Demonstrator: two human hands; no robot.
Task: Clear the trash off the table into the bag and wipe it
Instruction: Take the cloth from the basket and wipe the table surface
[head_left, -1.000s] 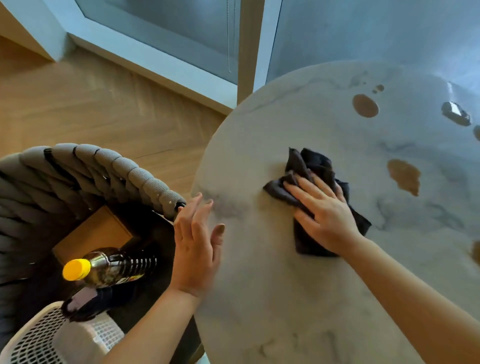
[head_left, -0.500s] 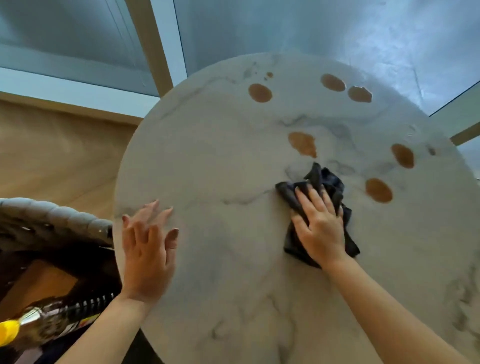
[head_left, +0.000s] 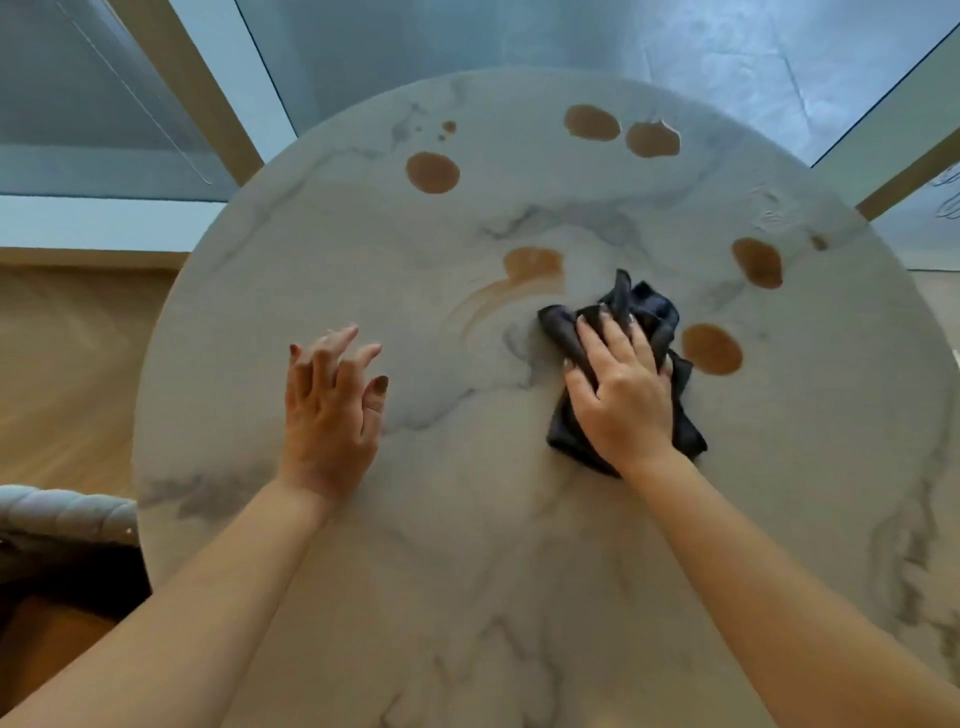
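Observation:
A round white marble table (head_left: 467, 545) fills the view, dotted with several brown liquid spots. One central spot (head_left: 532, 262) trails a brown smear down to the left. A dark crumpled cloth (head_left: 644, 312) lies just right of that smear. My right hand (head_left: 618, 389) presses flat on the cloth, fingers spread over it. A round brown spot (head_left: 711, 348) sits right beside the cloth. My left hand (head_left: 332, 405) is over the bare tabletop left of centre, fingers loosely spread and holding nothing.
More brown spots lie at the far side (head_left: 432, 172) and far right (head_left: 757, 262). A grey woven chair back (head_left: 67, 512) shows at the lower left. Wood floor (head_left: 67, 374) is on the left and window frames stand behind the table.
The view swung right, so the chair and bottle left the frame. My right hand pushed the cloth across the central spot, leaving a brown smear. My left hand moved further onto the tabletop.

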